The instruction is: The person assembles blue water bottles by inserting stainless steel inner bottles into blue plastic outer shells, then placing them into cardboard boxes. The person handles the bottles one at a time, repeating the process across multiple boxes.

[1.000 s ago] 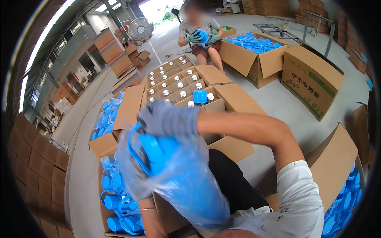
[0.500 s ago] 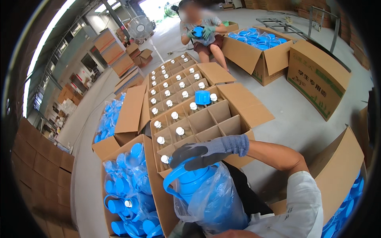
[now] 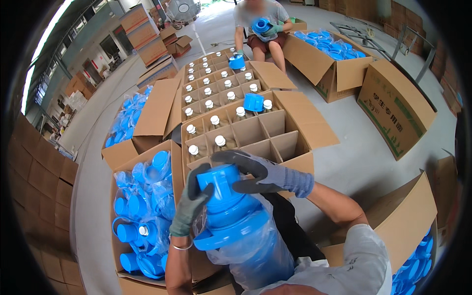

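Note:
A large blue thermos flask [image 3: 231, 216] leans toward me, its lower body in a clear plastic bag [image 3: 260, 255]. The blue cup-shaped cap [image 3: 219, 183] is at its mouth. My left hand [image 3: 192, 199], in a grey-green glove, closes round the cap's left side with the thumb in front. Over its right and far side bends my right hand [image 3: 260, 173], in a blue-grey glove with dark palm, also closed on it. Just beyond stands a divided carton [image 3: 307, 162] of bottles with white tops [image 3: 221, 141]; several nearer compartments hold nothing. Another blue cap [image 3: 253, 102] rests on bottles there.
On my left, an open carton [image 3: 177, 172] holds bagged blue flasks [image 3: 137, 204]. Another carton of blue parts [image 3: 413, 270] stands at lower right. Across the bottles sits a co-worker [image 3: 260, 29] holding a blue flask, beside a further full carton [image 3: 314, 59]. A fan [image 3: 183, 11] stands behind.
My left hand has come up from the lower edge onto the cap. My right hand has shifted from above the flask to the cap's side. The co-worker's arm now reaches toward the bottles.

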Motion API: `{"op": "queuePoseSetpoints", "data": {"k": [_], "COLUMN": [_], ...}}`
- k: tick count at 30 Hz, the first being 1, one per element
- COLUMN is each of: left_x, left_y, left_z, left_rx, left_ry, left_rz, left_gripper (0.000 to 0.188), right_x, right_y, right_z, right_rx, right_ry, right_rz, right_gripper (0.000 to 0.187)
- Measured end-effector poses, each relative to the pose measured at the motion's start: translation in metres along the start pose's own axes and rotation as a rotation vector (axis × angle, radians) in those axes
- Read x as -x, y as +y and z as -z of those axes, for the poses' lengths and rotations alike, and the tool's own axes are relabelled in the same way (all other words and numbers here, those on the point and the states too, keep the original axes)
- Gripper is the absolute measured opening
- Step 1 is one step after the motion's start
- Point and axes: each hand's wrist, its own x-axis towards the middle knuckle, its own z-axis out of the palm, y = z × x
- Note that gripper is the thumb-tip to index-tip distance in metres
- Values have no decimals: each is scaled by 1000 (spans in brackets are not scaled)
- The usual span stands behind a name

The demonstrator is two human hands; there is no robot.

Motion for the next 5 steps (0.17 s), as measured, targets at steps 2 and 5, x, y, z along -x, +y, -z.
{"op": "queuePoseSetpoints", "data": {"k": [2,5], "left_x": [7,29], "left_y": [-10,-42], "left_z": [18,49], "left_rx": [-102,-728], "left_ry": [-17,35], "left_rz": [46,-300], "left_gripper": [56,62], "right_x": [-9,-42], "right_y": [32,76], "right_z": [-15,-24], "right_rx": [254,-307], "right_ry": [113,213], "right_rz": [-31,-328], "right_gripper": [72,70]}}
